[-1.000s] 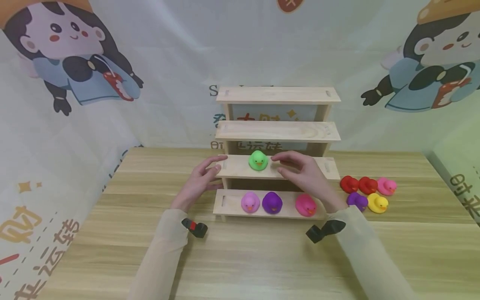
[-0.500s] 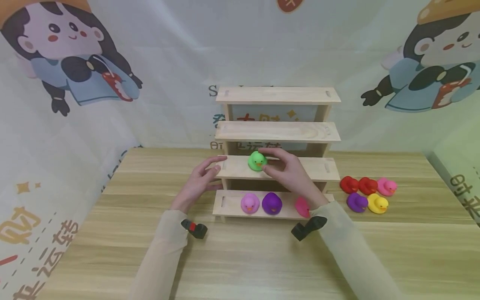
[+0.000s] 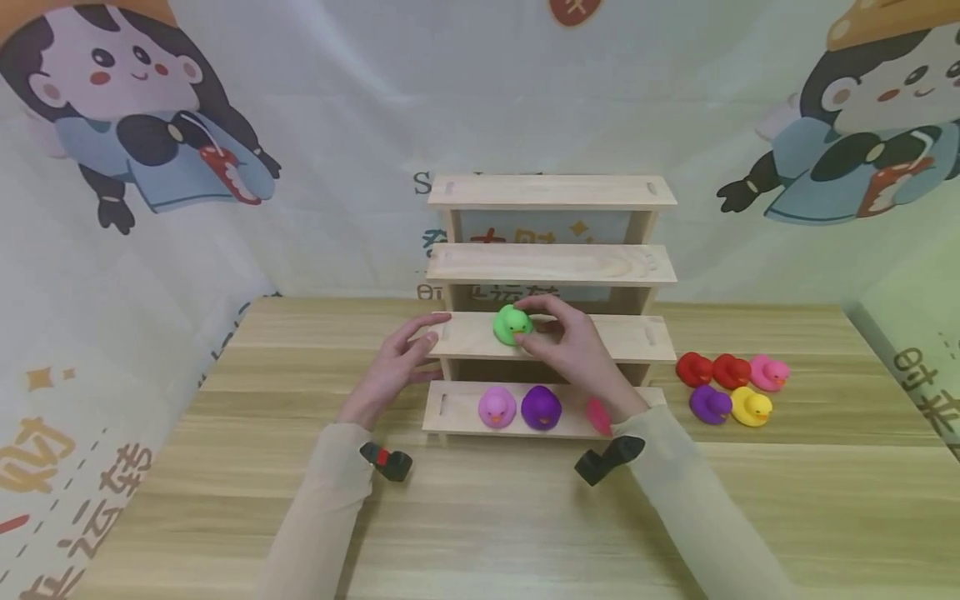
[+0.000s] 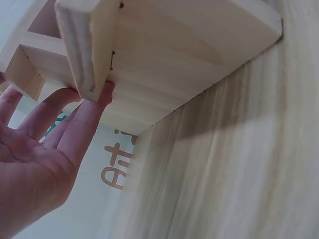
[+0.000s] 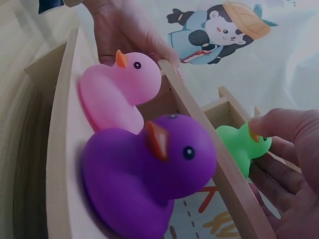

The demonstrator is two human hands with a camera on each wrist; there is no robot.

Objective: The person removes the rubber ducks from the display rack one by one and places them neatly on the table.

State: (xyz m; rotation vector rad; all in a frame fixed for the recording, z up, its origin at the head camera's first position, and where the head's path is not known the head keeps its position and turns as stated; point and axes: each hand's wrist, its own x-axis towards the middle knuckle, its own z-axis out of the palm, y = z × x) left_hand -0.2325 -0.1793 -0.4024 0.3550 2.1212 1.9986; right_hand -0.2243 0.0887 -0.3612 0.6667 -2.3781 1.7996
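A small green rubber duck (image 3: 512, 325) sits on the second-lowest board of a stepped wooden rack (image 3: 617, 335). My right hand (image 3: 570, 337) pinches it from its right side. In the right wrist view the thumb lies at the beak of the green duck (image 5: 239, 147), with the fingers behind. My left hand (image 3: 397, 362) holds the left end of that same board; in the left wrist view its fingertips (image 4: 102, 94) wrap the board's end. On the lowest board are a light pink duck (image 3: 497, 407), a purple duck (image 3: 541, 407) and a hot-pink duck (image 3: 597, 415), partly hidden by my right wrist.
Right of the rack, two red ducks (image 3: 694, 369), a pink duck (image 3: 769, 372), a purple duck (image 3: 711, 404) and a yellow duck (image 3: 752, 407) lie grouped on the wood-grain table (image 3: 480, 517). A printed curtain (image 3: 352, 125) hangs behind.
My right hand has moved left from beside the green duck and taken hold of it. Its wrist now covers part of the hot-pink duck. The left hand stays at the board's end.
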